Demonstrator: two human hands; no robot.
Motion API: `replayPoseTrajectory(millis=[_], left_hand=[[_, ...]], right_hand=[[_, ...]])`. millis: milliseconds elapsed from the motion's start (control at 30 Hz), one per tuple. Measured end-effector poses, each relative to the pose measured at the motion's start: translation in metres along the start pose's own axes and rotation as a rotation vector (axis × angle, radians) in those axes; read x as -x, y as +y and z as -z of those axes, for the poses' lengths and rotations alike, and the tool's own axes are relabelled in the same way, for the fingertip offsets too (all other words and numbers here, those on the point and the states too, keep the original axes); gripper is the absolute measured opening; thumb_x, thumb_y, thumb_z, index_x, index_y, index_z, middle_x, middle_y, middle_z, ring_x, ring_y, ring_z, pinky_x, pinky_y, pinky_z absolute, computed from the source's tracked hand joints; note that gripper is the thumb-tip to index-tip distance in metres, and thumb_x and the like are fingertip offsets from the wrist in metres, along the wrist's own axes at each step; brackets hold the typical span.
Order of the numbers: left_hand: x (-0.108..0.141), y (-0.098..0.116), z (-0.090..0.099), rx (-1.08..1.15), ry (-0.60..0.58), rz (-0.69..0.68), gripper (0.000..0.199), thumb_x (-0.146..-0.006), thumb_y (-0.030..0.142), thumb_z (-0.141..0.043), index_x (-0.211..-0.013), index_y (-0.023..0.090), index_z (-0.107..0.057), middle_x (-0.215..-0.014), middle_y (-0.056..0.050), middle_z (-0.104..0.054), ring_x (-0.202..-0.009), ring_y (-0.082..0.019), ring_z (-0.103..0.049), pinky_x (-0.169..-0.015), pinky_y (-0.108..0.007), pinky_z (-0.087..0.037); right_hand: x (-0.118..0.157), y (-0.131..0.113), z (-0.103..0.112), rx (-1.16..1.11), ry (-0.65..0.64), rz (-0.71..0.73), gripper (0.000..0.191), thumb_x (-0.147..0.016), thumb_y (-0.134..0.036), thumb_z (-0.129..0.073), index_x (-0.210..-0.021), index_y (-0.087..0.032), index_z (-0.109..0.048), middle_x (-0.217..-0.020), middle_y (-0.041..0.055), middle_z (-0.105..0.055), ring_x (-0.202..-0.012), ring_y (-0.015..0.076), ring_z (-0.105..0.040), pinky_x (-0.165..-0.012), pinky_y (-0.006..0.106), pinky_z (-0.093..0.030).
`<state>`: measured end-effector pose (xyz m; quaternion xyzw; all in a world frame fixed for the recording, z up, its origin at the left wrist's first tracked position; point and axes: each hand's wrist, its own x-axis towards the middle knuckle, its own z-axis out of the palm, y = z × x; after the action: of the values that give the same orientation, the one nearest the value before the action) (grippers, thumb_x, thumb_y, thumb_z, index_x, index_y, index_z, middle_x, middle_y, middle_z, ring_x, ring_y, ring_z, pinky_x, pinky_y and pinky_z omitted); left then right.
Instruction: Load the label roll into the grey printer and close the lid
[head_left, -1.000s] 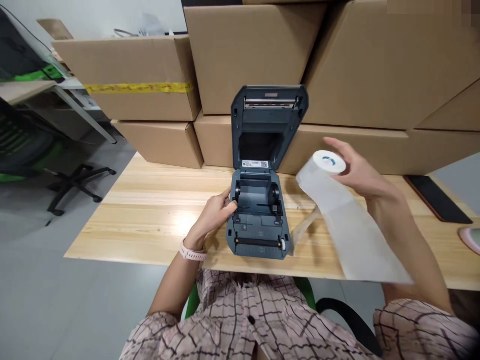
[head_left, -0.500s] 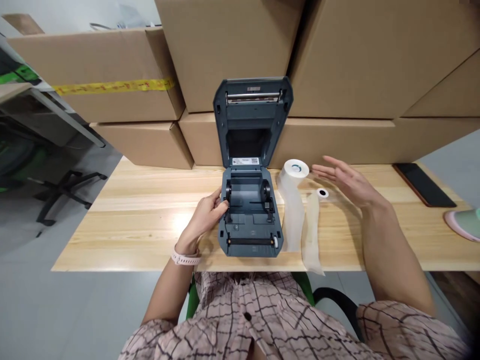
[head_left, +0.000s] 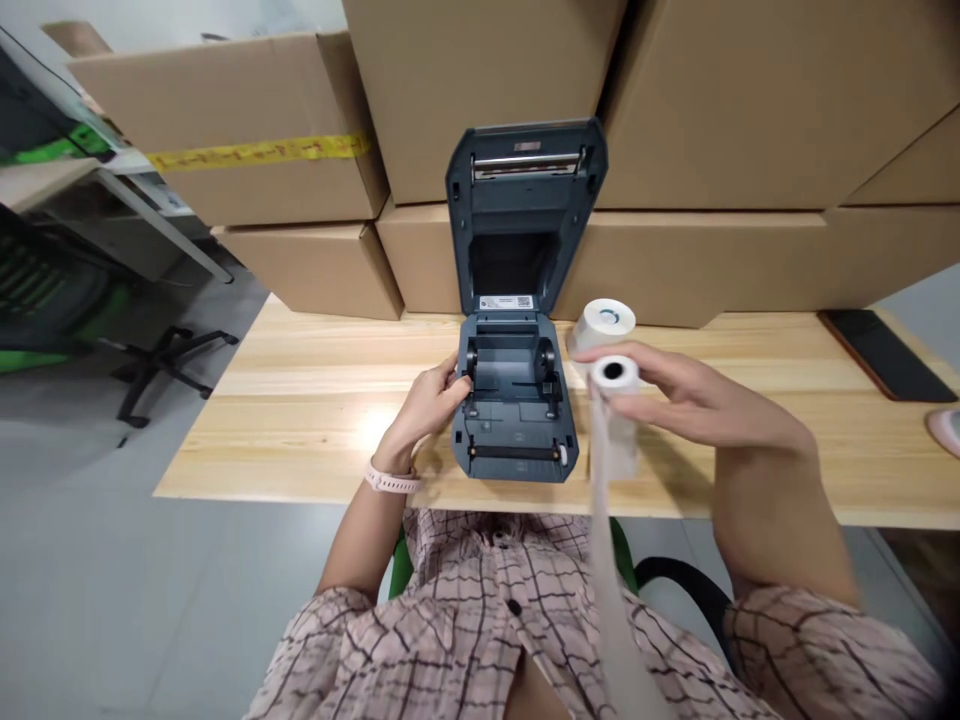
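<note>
Basically, right hand point(head_left: 675, 400) at center-right has its thumb and fingers pinched round a small white paper roll with a black core point(head_left: 631, 372); a long pale strip point(head_left: 606, 570) hangs from it past the table edge to the bottom of the frame, blurred, so its free end can't be told. Roll sits just right of the lid-up, dark blue-grey plastic printer point(head_left: 510, 410) at mid-frame. Roll's core faces up toward the camera, so its axis looks roughly upright, whereas the printer bay's two black round holders point(head_left: 546, 360) face each other left to right. Right hand is on the roll's side; left hand point(head_left: 431, 405) is at the printer's left edge, half closed, thumb on the rim, fingers partly hidden against the side. Larger white roll with a teal-ringed core point(head_left: 609, 316) stands right behind the small one. Surface: light wood-grain table point(head_left: 300, 400). Room: brown cardboard boxes point(head_left: 487, 100) stacked across the top, black phone point(head_left: 885, 355) far right, dark swivel chair point(head_left: 52, 290) on grey floor at left.
</note>
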<state>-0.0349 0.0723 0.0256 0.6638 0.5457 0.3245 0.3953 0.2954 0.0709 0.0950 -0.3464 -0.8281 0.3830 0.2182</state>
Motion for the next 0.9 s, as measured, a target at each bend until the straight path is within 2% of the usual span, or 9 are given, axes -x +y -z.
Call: replayPoseTrajectory(millis=[67, 133, 233, 300, 433, 567, 700, 767, 900], left_hand=[[0.000, -0.001, 0.000, 0.009, -0.002, -0.011, 0.042, -0.088, 0.028, -0.052, -0.122, 0.013, -0.071, -0.076, 0.000, -0.065, -0.077, -0.018, -0.058, -0.078, -0.027, -0.048], [0.000, -0.002, 0.000, 0.023, -0.009, -0.015, 0.043, -0.088, 0.028, -0.051, -0.124, 0.013, -0.070, -0.077, 0.000, -0.064, -0.075, -0.017, -0.056, -0.075, -0.026, -0.047], [0.001, -0.004, -0.001, 0.043, -0.017, -0.023, 0.047, -0.089, 0.029, -0.051, -0.129, 0.013, -0.068, -0.079, 0.000, -0.062, -0.070, -0.015, -0.052, -0.068, -0.024, -0.043], [0.001, -0.004, -0.001, 0.038, -0.020, -0.024, 0.050, -0.089, 0.030, -0.051, -0.134, 0.014, -0.067, -0.077, 0.001, -0.061, -0.067, -0.014, -0.049, -0.065, -0.024, -0.040], [0.001, -0.003, 0.000, 0.024, -0.021, -0.026, 0.047, -0.090, 0.030, -0.050, -0.131, 0.015, -0.068, -0.073, 0.002, -0.057, -0.064, -0.013, -0.044, -0.062, -0.024, -0.037], [0.002, -0.002, -0.001, 0.025, -0.016, -0.012, 0.045, -0.089, 0.029, -0.050, -0.127, 0.013, -0.069, -0.072, 0.002, -0.054, -0.062, -0.013, -0.042, -0.060, -0.024, -0.035], [0.005, 0.000, -0.003, 0.032, 0.010, 0.016, 0.050, -0.092, 0.037, -0.054, -0.136, 0.017, -0.066, -0.066, 0.004, -0.050, -0.062, -0.014, -0.041, -0.059, -0.024, -0.032], [0.006, 0.001, -0.004, 0.032, 0.031, 0.038, 0.056, -0.091, 0.041, -0.058, -0.140, 0.017, -0.064, -0.063, 0.005, -0.046, -0.061, -0.014, -0.041, -0.058, -0.024, -0.031], [0.007, 0.003, -0.005, 0.056, 0.054, 0.071, 0.060, -0.090, 0.046, -0.062, -0.142, 0.017, -0.063, -0.062, 0.005, -0.045, -0.061, -0.014, -0.042, -0.059, -0.025, -0.031]], right_hand=[[-0.033, -0.024, -0.016, 0.224, -0.020, 0.087, 0.049, -0.101, -0.051, -0.055, -0.145, -0.027, -0.057, -0.138, 0.0099, -0.068, -0.121, 0.0310, -0.066, -0.101, 0.045, -0.052], [-0.065, -0.032, -0.035, 0.403, -0.071, 0.111, 0.046, -0.104, -0.045, -0.047, -0.143, -0.023, -0.057, -0.135, 0.0133, -0.069, -0.121, 0.0329, -0.064, -0.103, 0.049, -0.049], [-0.096, -0.024, -0.058, 0.556, -0.162, 0.062, 0.042, -0.103, -0.036, -0.046, -0.139, -0.020, -0.058, -0.119, 0.0149, -0.072, -0.108, 0.0328, -0.065, -0.093, 0.047, -0.050], [-0.100, -0.015, -0.066, 0.574, -0.178, 0.048, 0.040, -0.102, -0.035, -0.050, -0.138, -0.020, -0.059, -0.116, 0.0138, -0.072, -0.104, 0.0319, -0.065, -0.089, 0.046, -0.051], [-0.080, -0.010, -0.074, 0.544, -0.001, 0.139, 0.036, -0.104, -0.034, -0.052, -0.137, -0.021, -0.060, -0.131, 0.0128, -0.068, -0.117, 0.0312, -0.061, -0.097, 0.047, -0.051], [-0.043, -0.019, -0.091, 0.579, 0.115, 0.272, 0.027, -0.107, -0.028, -0.047, -0.117, -0.019, -0.071, -0.126, 0.0113, -0.072, -0.112, 0.0271, -0.064, -0.093, 0.044, -0.056], [-0.008, -0.028, -0.112, 0.673, 0.177, 0.309, 0.032, -0.107, -0.017, -0.045, -0.129, -0.013, -0.067, -0.137, 0.0132, -0.071, -0.124, 0.0275, -0.065, -0.102, 0.047, -0.057], [0.002, -0.032, -0.119, 0.674, 0.186, 0.286, 0.034, -0.107, -0.023, -0.048, -0.134, -0.011, -0.064, -0.143, 0.0144, -0.068, -0.133, 0.0284, -0.062, -0.110, 0.051, -0.055], [0.008, -0.036, -0.121, 0.640, 0.154, 0.207, 0.037, -0.107, -0.038, -0.050, -0.133, -0.015, -0.064, -0.149, 0.0136, -0.063, -0.138, 0.0289, -0.060, -0.115, 0.058, -0.051]])
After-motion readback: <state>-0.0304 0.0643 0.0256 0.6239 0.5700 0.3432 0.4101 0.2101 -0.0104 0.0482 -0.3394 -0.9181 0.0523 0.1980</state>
